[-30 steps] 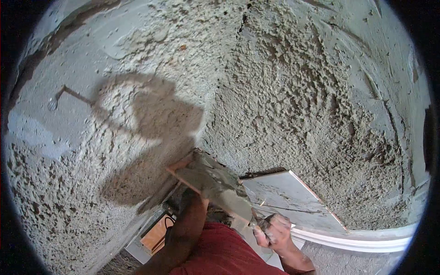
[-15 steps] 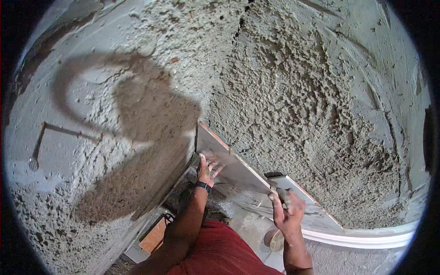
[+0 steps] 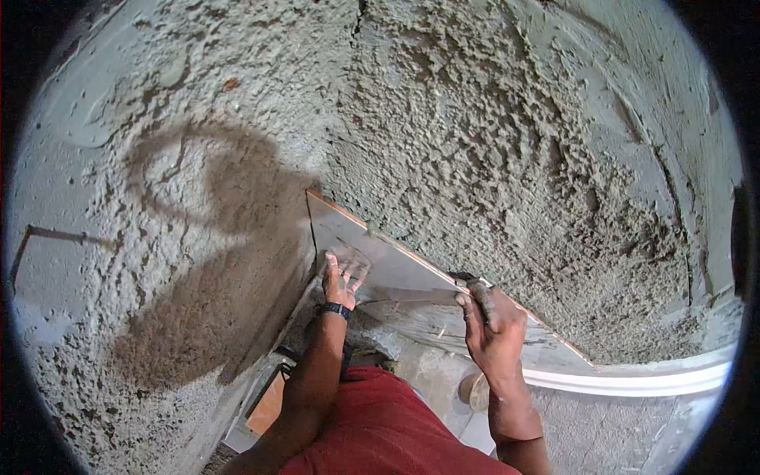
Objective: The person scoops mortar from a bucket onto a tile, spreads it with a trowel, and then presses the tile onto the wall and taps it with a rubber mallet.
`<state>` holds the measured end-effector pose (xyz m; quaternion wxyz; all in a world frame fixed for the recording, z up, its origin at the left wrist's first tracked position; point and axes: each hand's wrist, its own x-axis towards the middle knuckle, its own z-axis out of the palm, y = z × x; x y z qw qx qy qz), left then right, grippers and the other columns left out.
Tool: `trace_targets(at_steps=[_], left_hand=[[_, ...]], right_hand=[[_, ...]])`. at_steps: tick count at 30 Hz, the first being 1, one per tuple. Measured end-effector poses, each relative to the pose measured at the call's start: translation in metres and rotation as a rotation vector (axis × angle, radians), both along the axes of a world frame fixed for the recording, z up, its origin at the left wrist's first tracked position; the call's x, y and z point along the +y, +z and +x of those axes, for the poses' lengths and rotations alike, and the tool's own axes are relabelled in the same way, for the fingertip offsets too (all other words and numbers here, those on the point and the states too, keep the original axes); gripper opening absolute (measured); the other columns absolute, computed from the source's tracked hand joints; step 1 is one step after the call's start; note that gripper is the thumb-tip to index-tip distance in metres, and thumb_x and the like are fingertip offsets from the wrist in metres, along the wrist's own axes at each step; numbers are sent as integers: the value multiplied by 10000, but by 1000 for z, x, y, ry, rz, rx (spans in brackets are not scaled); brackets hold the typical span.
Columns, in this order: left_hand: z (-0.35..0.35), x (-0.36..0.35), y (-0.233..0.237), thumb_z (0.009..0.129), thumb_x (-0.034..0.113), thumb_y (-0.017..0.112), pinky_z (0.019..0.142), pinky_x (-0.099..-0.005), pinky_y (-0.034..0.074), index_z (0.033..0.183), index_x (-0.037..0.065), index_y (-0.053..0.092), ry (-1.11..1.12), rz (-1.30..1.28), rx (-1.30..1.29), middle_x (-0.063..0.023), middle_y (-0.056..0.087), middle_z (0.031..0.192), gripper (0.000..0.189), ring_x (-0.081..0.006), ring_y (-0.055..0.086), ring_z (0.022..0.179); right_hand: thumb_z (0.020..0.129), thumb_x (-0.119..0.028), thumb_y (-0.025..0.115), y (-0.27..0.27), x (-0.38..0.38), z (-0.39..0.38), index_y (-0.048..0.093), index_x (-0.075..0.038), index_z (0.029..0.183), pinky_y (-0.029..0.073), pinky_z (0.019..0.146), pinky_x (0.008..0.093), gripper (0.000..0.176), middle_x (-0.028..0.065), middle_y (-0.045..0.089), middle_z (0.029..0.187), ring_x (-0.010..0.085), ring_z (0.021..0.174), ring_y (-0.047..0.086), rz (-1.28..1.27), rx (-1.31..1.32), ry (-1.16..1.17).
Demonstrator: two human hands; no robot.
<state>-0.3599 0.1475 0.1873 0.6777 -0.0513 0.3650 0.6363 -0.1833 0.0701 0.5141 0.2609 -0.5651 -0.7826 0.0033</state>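
Observation:
A large grey wall tile (image 3: 396, 273) with an orange-brown edge stands against the rough mortar wall, its far end in the corner. My left hand (image 3: 342, 286), with a dark watch on its wrist, rests spread against the tile's smeared face near the corner. At the tile's other end, my right hand (image 3: 495, 328) is closed over the top edge, thumb in front and fingers behind. These fingers look coated with mortar. Another tile (image 3: 546, 342) on the same wall continues to the right, partly hidden by my right hand.
Rough mortar covers the right wall (image 3: 491, 174) and left wall (image 3: 206, 277), which meet in a corner. A white trim strip (image 3: 633, 384) runs along the lower right. Below are a round container (image 3: 475, 391) and an orange panel (image 3: 267, 404). Shadows fall on the left wall.
The right end of the held tile has moved in toward the wall, narrowing the step to the neighbouring tile. My hands keep their places on it. The camera view has shifted slightly.

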Motion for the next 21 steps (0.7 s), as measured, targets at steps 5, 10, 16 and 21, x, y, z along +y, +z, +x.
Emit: trace_targets(at_steps=[5, 10, 16, 21], left_hand=[[-1, 7, -8, 859, 613, 612, 985, -544, 422, 1411, 187, 391, -3, 1, 8, -22, 389, 1419, 732, -224, 426, 1285], [-1, 9, -11, 828, 614, 651, 1019, -588, 373, 1420, 210, 397, -5, -45, 59, -33, 355, 1453, 759, -258, 353, 1340], [0, 11, -8, 824, 625, 648, 1048, -614, 307, 1441, 233, 368, -2, -45, 63, -33, 324, 1485, 783, -270, 331, 1355], [4, 11, -10, 815, 677, 613, 1065, -597, 267, 1455, 238, 351, -29, -68, 117, 17, 289, 1518, 819, -247, 244, 1386]], right_hand=[[837, -76, 701, -2, -1, 6, 668, -14, 923, 442, 527, 395, 111, 145, 565, 699, 320, 588, 582, 40, 30, -12], [833, -77, 705, -6, 3, 6, 665, -11, 924, 426, 519, 390, 119, 139, 544, 680, 314, 578, 564, 41, -2, -52], [822, -92, 720, -9, 6, 2, 668, -26, 935, 428, 510, 388, 140, 133, 537, 675, 313, 568, 558, 116, -23, -83], [810, -89, 727, -9, 8, 3, 673, -36, 939, 444, 510, 383, 149, 128, 556, 687, 310, 575, 574, 137, -68, -101]])
